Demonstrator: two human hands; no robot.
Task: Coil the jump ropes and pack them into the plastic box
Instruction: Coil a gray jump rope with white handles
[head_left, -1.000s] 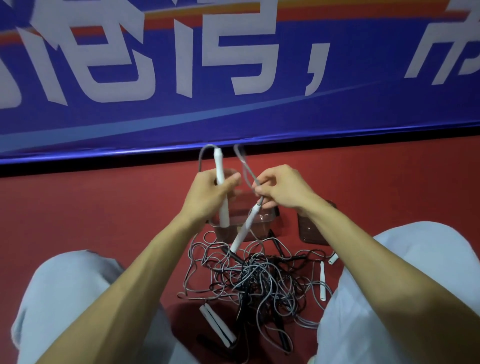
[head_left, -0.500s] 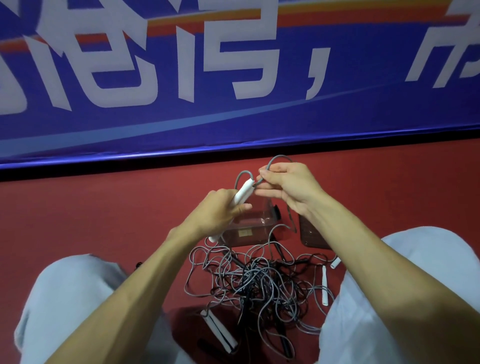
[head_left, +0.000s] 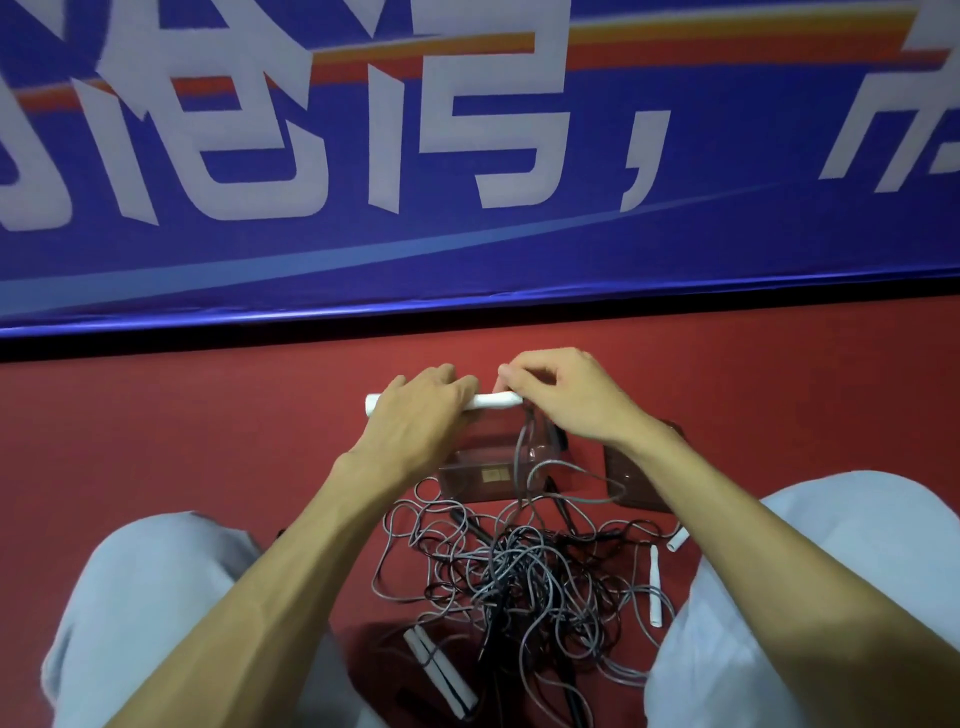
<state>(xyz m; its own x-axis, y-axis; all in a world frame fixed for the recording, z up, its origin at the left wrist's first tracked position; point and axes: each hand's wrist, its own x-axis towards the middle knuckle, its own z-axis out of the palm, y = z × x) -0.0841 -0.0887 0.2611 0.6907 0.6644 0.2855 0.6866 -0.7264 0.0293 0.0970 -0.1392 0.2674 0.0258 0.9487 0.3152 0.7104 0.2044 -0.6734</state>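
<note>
1. Levelled since half a second ago, the white handles now lie horizontal instead of slanting, and the right hand has dropped from above them to their right end.
2. The left hand grips the handles from above with its fingers wrapped over them; one white tip sticks out to its left.
3. The right hand's curled fingers pinch the handles' right end, where a gray cord drops away.
4. That cord falls across the clear plastic box, which stands on the red floor just below the hands. It then runs into the tangle of jump ropes between the person's knees.
5. A second clear container sits just right of the box, partly behind the right forearm.
6. A loose handle pair lies at the tangle's near-left edge, and a single handle lies at its right.
7. A blue banner with white characters fills the background.
</note>
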